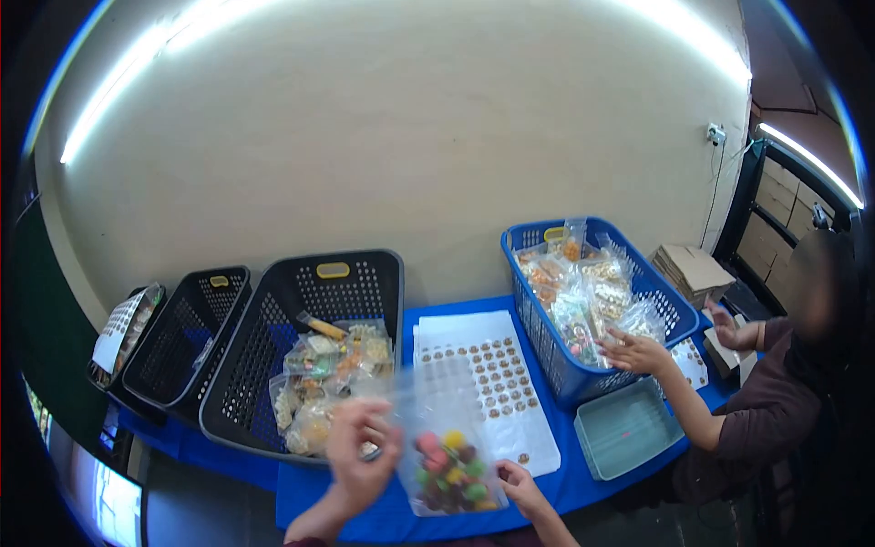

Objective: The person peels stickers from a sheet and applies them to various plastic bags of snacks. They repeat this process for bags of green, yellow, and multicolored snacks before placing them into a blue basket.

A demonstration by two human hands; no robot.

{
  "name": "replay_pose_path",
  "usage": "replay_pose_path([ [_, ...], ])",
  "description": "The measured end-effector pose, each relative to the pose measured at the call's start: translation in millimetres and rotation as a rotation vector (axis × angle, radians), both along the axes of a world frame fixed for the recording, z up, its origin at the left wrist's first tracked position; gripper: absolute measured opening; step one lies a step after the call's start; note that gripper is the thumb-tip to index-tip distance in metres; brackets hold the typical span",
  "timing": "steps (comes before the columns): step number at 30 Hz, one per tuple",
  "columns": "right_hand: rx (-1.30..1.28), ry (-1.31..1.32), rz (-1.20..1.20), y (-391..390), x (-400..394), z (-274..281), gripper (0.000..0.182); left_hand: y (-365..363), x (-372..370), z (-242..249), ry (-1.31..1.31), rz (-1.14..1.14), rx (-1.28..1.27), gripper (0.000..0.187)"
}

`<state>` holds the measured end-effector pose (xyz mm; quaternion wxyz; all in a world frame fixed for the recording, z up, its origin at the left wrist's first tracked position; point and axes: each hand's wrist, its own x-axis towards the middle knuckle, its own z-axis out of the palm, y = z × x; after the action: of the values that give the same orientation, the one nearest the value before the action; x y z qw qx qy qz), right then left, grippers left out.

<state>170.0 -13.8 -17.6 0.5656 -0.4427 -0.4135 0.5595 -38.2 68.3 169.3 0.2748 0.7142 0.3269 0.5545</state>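
Observation:
A clear plastic pouch (447, 392) stands upright in front of me, with colourful round candies (451, 474) in pink, yellow, green and brown in its lower half. My right hand (524, 492) pinches the pouch at its right edge. Beside the pouch's left edge is my left hand (360, 456), slightly blurred, its fingers curled together. What those fingers hold, if anything, I cannot make out. Behind the pouch lies a white sheet of round stickers (501, 378), several of its rows peeled away toward the near end.
A black basket (246, 383) of snack packs, another black basket (150, 365) and a filled container (118, 337) stand left. Right are a blue basket (547, 365) of packs, a green tray (629, 428) and cardboard (693, 269). A co-worker (766, 392) reaches over the blue basket.

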Motion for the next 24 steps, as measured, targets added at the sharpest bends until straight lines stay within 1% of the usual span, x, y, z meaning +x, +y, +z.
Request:
replay_pose_path([
  [2, -0.182, 0.169, 0.182, 2, 6, 7, 0.036, -13, 18, -33, 0.069, -0.101, 0.035, 0.026],
  [3, -0.153, 0.334, 0.230, 4, 6, 5, 0.053, -16, 25, -50, 0.031, -0.112, -0.068, 0.026],
  [6, -0.044, 0.713, 0.535, -5, 7, 49, 0.066, -18, 36, -89, -0.051, -0.117, -0.303, 0.024],
  [7, -0.066, 0.635, 0.474, -7, 7, 41, 0.064, -20, 38, -100, -0.087, -0.096, -0.363, 0.024],
  [9, -0.221, 0.153, 0.494, -12, 18, 14, 0.059, -24, 38, -127, -0.130, -0.073, -0.451, 0.024],
  [10, -0.293, -0.088, 0.498, -12, 24, 9, 0.057, -24, 38, -142, -0.141, -0.090, -0.507, 0.028],
  [11, -0.431, -0.185, 0.603, -8, 28, 11, 0.040, -27, 38, -158, -0.151, -0.106, -0.565, 0.033],
  [12, -0.428, -0.272, 0.568, -9, 28, 11, 0.037, -31, 39, -169, -0.161, -0.121, -0.627, 0.037],
  [13, -0.425, -0.358, 0.530, -10, 28, 10, 0.035, -37, 43, -174, -0.275, -0.134, -0.686, 0.051],
  [14, -0.421, -0.444, 0.491, -11, 29, 8, 0.032, -39, 43, -184, -0.404, -0.145, -0.851, 0.053],
  [15, -0.416, -0.331, 0.389, -15, 26, 7, 0.033, -40, 44, -190, -0.534, -0.157, -1.016, 0.055],
  [16, -0.381, -0.220, 0.344, -17, 31, 10, 0.034, -40, 47, -197, -0.667, -0.167, -1.194, 0.057],
  [17, -0.338, -0.109, 0.297, -20, 33, 18, 0.035, -40, 43, -202, -0.674, -0.215, -1.291, 0.053],
  [18, -0.294, 0.000, 0.248, -21, 34, 27, 0.036, -38, 40, -211, -0.749, -0.263, -1.358, 0.052],
  [19, -0.315, 0.188, 0.257, -21, 38, 28, 0.031, -34, 38, -226, -0.825, -0.311, -1.425, 0.051],
  [20, -0.282, 0.420, 0.271, -19, 39, 20, 0.028, -34, 38, -238, -0.903, -0.357, -1.491, 0.051],
  [22, -0.206, 0.888, 0.283, -9, 44, -13, 0.023, -33, 42, -240, -0.894, -0.373, -1.544, 0.049],
  [23, -0.299, 0.712, 0.193, -5, 48, -30, 0.029, -31, 44, -242, -0.886, -0.394, -1.561, 0.049],
  [24, -0.442, 0.217, 0.024, 2, 44, -47, 0.023, -29, 47, -242, -0.880, -0.417, -1.573, 0.048],
])
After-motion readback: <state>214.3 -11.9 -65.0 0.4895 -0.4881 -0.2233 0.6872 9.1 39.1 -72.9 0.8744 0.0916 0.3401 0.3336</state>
